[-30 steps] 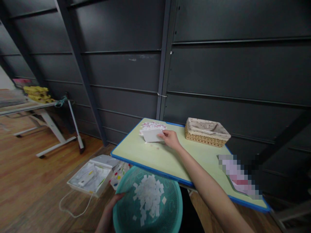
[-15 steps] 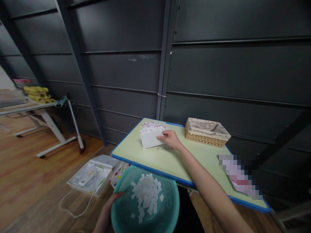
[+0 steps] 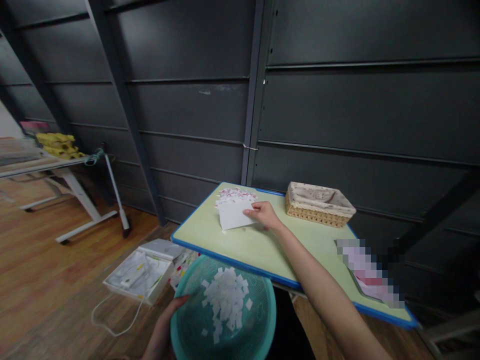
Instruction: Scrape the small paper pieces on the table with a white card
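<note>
My right hand (image 3: 264, 215) reaches across the pale green table (image 3: 262, 245) and pinches a white card (image 3: 235, 215), held on edge against a heap of small pink and white paper scraps (image 3: 234, 196) at the table's far left corner. My left hand (image 3: 165, 327) grips the left rim of a teal plastic basin (image 3: 258, 320) held below the table's near edge. Several white paper squares (image 3: 226, 305) lie inside the basin.
A woven basket (image 3: 318, 204) with a cloth lining stands at the table's far right. A blurred flat item (image 3: 369, 272) lies near the right edge. On the wooden floor sits an open white box (image 3: 140, 270) with a cable. A second table (image 3: 48, 165) stands at left.
My right hand has tilted the card and drawn it slightly toward me along the tabletop. The basin has shifted a little to the left and down.
</note>
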A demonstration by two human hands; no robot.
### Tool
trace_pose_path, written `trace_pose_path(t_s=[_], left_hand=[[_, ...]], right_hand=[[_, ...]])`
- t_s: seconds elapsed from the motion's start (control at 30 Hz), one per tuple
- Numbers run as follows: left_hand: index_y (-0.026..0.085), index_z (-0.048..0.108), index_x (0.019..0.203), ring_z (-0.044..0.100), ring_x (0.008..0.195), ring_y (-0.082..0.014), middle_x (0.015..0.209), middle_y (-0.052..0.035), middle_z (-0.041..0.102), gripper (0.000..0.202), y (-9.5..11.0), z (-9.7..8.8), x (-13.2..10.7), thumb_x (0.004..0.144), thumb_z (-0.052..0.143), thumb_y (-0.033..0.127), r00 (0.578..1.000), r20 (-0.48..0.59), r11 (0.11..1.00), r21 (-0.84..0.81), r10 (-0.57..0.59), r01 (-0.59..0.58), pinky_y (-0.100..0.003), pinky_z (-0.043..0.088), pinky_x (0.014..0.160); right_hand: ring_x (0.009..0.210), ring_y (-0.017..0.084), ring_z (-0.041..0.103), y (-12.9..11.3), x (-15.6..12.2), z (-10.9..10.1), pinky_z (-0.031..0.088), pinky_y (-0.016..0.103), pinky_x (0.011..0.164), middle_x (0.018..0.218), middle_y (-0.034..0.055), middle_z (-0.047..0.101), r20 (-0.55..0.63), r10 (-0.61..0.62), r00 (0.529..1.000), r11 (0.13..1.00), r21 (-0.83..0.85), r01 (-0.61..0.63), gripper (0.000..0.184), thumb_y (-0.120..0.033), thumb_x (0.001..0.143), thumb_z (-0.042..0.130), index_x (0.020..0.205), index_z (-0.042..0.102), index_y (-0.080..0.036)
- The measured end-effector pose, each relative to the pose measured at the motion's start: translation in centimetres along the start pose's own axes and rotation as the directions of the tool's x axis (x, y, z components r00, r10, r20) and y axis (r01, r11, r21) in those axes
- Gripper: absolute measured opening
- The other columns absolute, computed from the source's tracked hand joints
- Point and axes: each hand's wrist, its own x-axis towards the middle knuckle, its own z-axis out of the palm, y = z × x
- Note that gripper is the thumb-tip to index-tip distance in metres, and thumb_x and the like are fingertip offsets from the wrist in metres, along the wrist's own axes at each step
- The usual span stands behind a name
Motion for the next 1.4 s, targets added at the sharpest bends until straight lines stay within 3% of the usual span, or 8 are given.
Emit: trace_pose_path(t_s=[0.33, 0.6, 0.7, 0.83, 1.0, 1.07, 1.23, 1.4], left_hand=[[0.012, 0.068, 0.068, 0.066, 0.048, -0.0207, 0.055, -0.0078, 0.073, 0.008, -0.1, -0.1, -0.2, 0.073, 0.065, 0.017, 0.998, 0.041, 0.999, -0.008, 0.037, -0.036, -0.034, 0.056, 0.055], [0.012, 0.068, 0.079, 0.070, 0.055, -0.0240, 0.059, -0.0067, 0.075, 0.010, -0.4, -0.2, 0.1, 0.070, 0.067, 0.017, 0.999, 0.004, 0.999, 0.017, 0.051, -0.051, -0.038, 0.058, 0.060], [0.012, 0.066, 0.074, 0.066, 0.048, -0.0210, 0.053, -0.0046, 0.072, 0.005, -0.4, -0.3, 0.2, 0.070, 0.067, 0.016, 0.999, 0.010, 0.999, 0.018, 0.037, -0.037, -0.034, 0.056, 0.052], [0.012, 0.065, 0.071, 0.064, 0.045, -0.0193, 0.050, -0.0042, 0.070, 0.003, -0.6, -0.5, 0.5, 0.071, 0.066, 0.016, 0.999, 0.019, 1.000, 0.001, 0.029, -0.029, -0.033, 0.054, 0.051], [0.012, 0.066, 0.073, 0.068, 0.051, -0.0224, 0.056, -0.0060, 0.073, 0.007, -0.8, -0.6, 0.7, 0.070, 0.068, 0.019, 0.998, 0.049, 0.999, 0.016, 0.040, -0.040, -0.037, 0.056, 0.057], [0.012, 0.067, 0.077, 0.070, 0.056, -0.0252, 0.060, -0.0079, 0.075, 0.011, -0.9, -0.6, 0.8, 0.070, 0.069, 0.020, 0.997, 0.073, 1.000, 0.015, 0.019, -0.021, -0.039, 0.057, 0.060], [0.012, 0.067, 0.092, 0.073, 0.067, -0.0273, 0.072, -0.0079, 0.079, 0.026, -1.0, -1.0, 1.0, 0.068, 0.072, 0.020, 0.993, 0.118, 1.000, -0.001, 0.031, -0.031, -0.038, 0.057, 0.064], [0.011, 0.068, 0.088, 0.072, 0.058, -0.0251, 0.063, -0.0074, 0.078, 0.022, -1.2, -1.1, 0.8, 0.068, 0.072, 0.020, 0.999, 0.050, 1.000, 0.018, -0.013, 0.012, -0.035, 0.057, 0.059]], right_hand=[[0.044, 0.005, 0.027, -2.2, -1.1, -1.1, 0.015, 0.022, 0.043, 0.045, -0.0073, 0.035, 0.303, 0.104, 0.947, 0.977, 0.148, -0.154, 0.043, -0.048, 0.055, 0.075, 0.049, 0.044, -0.018], [0.049, 0.007, 0.040, -1.6, -1.0, -1.0, 0.025, 0.020, 0.046, 0.053, -0.0027, 0.052, 0.515, 0.031, 0.857, 0.965, 0.207, -0.159, 0.035, -0.040, 0.055, 0.080, 0.066, 0.067, -0.010], [0.044, 0.006, 0.038, -1.8, -1.0, -1.3, 0.022, 0.020, 0.042, 0.047, -0.0040, 0.048, 0.418, 0.077, 0.905, 0.939, 0.275, -0.207, 0.035, -0.040, 0.054, 0.081, 0.058, 0.062, -0.012], [0.044, 0.008, 0.042, -1.3, -0.2, -2.2, 0.026, 0.022, 0.040, 0.051, -0.0006, 0.055, 0.069, 0.194, 0.979, 0.877, 0.434, -0.205, 0.037, -0.043, 0.051, 0.082, 0.063, 0.063, -0.013], [0.058, 0.014, 0.056, 0.6, 1.2, -3.6, 0.040, 0.024, 0.050, 0.071, 0.0054, 0.068, -0.371, 0.295, 0.880, 0.864, 0.497, -0.079, 0.043, -0.038, 0.046, 0.080, 0.078, 0.065, -0.014], [0.060, 0.016, 0.058, 1.3, 1.5, -4.0, 0.041, 0.025, 0.052, 0.072, 0.0057, 0.069, -0.420, 0.275, 0.865, 0.899, 0.431, -0.076, 0.043, -0.037, 0.048, 0.078, 0.081, 0.063, -0.015], [0.065, 0.016, 0.060, 2.0, 1.6, -3.4, 0.043, 0.026, 0.059, 0.075, 0.0048, 0.068, -0.343, 0.079, 0.936, 0.989, 0.146, -0.030, 0.027, -0.034, 0.057, 0.070, 0.075, 0.060, -0.016], [0.062, 0.014, 0.052, 2.5, 1.6, -1.8, 0.038, 0.025, 0.057, 0.067, -0.0002, 0.059, -0.279, -0.032, 0.960, 0.999, -0.012, 0.030, 0.018, -0.032, 0.062, 0.063, 0.066, 0.054, -0.018]])
